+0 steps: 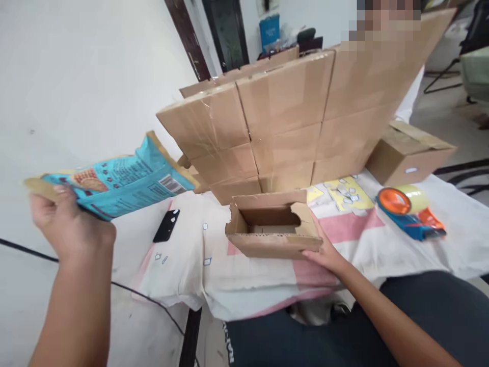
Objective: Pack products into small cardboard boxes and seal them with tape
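My left hand (72, 224) is closed on one end of a blue snack bag (126, 178) with gold edges and a printed barcode, held up at the left beside the wall. An open cardboard box (275, 246) with its flaps up rests near the front of the cloth-covered table. What shows of its inside is bare cardboard. Against the right end of this box, my right hand (323, 250) grips the side, thumb on the front face and the other fingers partly hidden behind it.
Tall taped cardboard sheets (284, 112) stand behind the box. At the right are a closed carton (410, 153) and a tape dispenser (414, 221) with a roll of tape. A black phone-like object (166, 226) lies left of the box. A person is partly visible behind the cardboard.
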Motion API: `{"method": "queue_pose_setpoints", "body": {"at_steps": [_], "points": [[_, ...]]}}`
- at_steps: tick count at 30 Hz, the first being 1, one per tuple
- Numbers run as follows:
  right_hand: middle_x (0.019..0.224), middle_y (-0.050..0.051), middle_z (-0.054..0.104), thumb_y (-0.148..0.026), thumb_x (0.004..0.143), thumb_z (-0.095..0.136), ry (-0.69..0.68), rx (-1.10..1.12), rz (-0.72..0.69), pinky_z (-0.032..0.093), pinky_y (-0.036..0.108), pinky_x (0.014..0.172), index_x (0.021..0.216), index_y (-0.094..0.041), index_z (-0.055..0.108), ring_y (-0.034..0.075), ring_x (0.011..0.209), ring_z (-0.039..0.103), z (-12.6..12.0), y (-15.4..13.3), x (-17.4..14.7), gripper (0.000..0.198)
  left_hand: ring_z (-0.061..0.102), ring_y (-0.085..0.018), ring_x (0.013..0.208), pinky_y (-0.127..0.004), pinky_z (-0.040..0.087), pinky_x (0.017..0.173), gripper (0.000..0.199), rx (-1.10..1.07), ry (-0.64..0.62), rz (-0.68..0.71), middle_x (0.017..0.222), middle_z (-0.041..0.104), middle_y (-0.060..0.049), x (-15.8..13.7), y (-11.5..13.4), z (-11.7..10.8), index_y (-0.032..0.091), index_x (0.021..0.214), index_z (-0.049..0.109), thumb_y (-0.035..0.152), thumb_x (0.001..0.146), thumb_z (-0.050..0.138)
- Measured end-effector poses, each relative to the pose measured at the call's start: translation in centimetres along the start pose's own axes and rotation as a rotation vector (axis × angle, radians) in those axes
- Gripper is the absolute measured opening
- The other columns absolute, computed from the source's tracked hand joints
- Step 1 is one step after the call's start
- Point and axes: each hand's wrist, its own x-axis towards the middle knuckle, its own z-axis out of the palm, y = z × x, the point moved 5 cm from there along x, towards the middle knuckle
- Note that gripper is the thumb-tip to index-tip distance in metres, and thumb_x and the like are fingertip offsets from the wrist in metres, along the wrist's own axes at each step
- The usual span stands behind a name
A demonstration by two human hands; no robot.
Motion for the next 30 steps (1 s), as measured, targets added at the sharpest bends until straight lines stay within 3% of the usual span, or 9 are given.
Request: {"method": "queue_pose_setpoints", "body": {"at_steps": [3, 7, 9, 11, 14, 21, 24, 27, 30], "points": [[0.170, 0.013, 0.013, -0.061, 0.077, 0.076, -0.020, 0.024, -0.030, 0.024, 0.058, 0.124, 0.164, -0.025, 0.005, 0.037, 0.155, 0.022, 0.1, -0.4, 0.0, 0.118, 0.063, -0.011, 0.094, -0.037, 0.049, 0.104, 0.037, -0.174, -0.186, -0.183, 0.097, 0.064, 0.004, -4.8, 2.8, 8.1, 0.020, 0.101, 0.054, 0.038, 0.079, 0.078], [0.171, 0.013, 0.007, -0.059, 0.078, 0.076, -0.049, -0.002, -0.082, 0.018, 0.057, 0.126, 0.164, -0.024, 0.003, 0.036, 0.157, 0.011, 0.3, -1.1, -0.4, 0.118, 0.062, -0.011, 0.091, -0.028, 0.052, 0.092, 0.026, -0.239, -0.279, -0.204, 0.100, 0.065, 0.001, -10.3, 4.1, 15.7, 0.021, 0.106, 0.057, 0.038, 0.091, 0.068], [0.171, 0.015, 0.008, -0.059, 0.078, 0.076, -0.062, -0.006, -0.115, 0.017, 0.056, 0.126, 0.164, -0.023, 0.002, 0.036, 0.157, 0.012, 0.4, -1.4, -0.7, 0.119, 0.061, -0.014, 0.089, -0.030, 0.053, 0.088, 0.023, -0.107, -0.558, -0.232, 0.095, 0.064, 0.000, -12.5, 3.3, 18.7, 0.022, 0.102, 0.060, 0.043, 0.094, 0.062], [0.171, 0.015, 0.008, -0.060, 0.080, 0.075, -0.049, 0.004, -0.130, 0.016, 0.056, 0.126, 0.164, -0.023, 0.000, 0.036, 0.157, 0.012, 0.2, -1.4, -1.0, 0.119, 0.060, -0.020, 0.095, -0.040, 0.051, 0.093, 0.023, 0.175, -1.007, -0.202, 0.095, 0.066, -0.003, -15.0, 2.0, 20.7, 0.022, 0.094, 0.065, 0.045, 0.090, 0.062], [0.170, 0.016, 0.009, -0.059, 0.080, 0.074, -0.034, 0.008, -0.141, 0.018, 0.055, 0.126, 0.164, -0.024, -0.001, 0.035, 0.157, 0.013, 0.0, -1.4, -1.3, 0.118, 0.048, -0.033, 0.123, -0.058, 0.038, 0.106, 0.010, 0.701, -1.429, 0.010, 0.117, 0.066, -0.007, -17.7, 0.0, 20.7, 0.025, 0.077, 0.074, 0.032, 0.080, 0.067], [0.167, 0.017, 0.019, -0.060, 0.073, 0.080, -0.042, -0.064, -0.203, 0.022, 0.053, 0.125, 0.163, -0.023, 0.007, 0.036, 0.155, 0.020, -0.2, -2.4, -1.5, 0.122, 0.039, -0.039, 0.137, -0.065, 0.030, 0.106, 0.026, 1.188, -1.516, 0.464, 0.132, 0.062, -0.011, -20.0, 0.7, 19.4, 0.028, 0.078, 0.078, 0.011, 0.076, 0.060], [0.167, 0.018, 0.021, -0.059, 0.074, 0.080, -0.036, -0.047, -0.194, 0.023, 0.053, 0.125, 0.163, -0.023, 0.006, 0.036, 0.154, 0.022, -0.3, -2.5, -1.7, 0.122, 0.034, -0.043, 0.143, -0.068, 0.026, 0.110, 0.016, 1.197, -1.564, 0.549, 0.143, 0.055, -0.018, -21.0, 2.1, 19.8, 0.021, 0.084, 0.075, 0.017, 0.068, 0.075], [0.167, 0.017, 0.020, -0.058, 0.075, 0.079, -0.025, -0.057, -0.180, 0.024, 0.053, 0.125, 0.163, -0.024, 0.003, 0.036, 0.155, 0.021, -0.4, -2.4, -1.8, 0.121, 0.028, -0.048, 0.147, -0.071, 0.022, 0.112, 0.050, 1.020, -1.557, 0.537, 0.158, 0.038, -0.020, -21.7, 3.8, 20.6, 0.021, 0.102, 0.070, 0.039, 0.059, 0.088], [0.166, 0.017, 0.023, -0.059, 0.073, 0.080, -0.032, -0.087, -0.189, 0.026, 0.053, 0.124, 0.163, -0.024, 0.005, 0.037, 0.153, 0.024, -0.4, -2.5, -1.8, 0.122, 0.038, -0.045, 0.141, -0.067, 0.031, 0.111, 0.063, 0.788, -1.544, 0.568, 0.155, 0.042, -0.019, -22.8, 5.4, 21.9, 0.023, 0.125, 0.062, 0.050, 0.071, 0.081]]}}
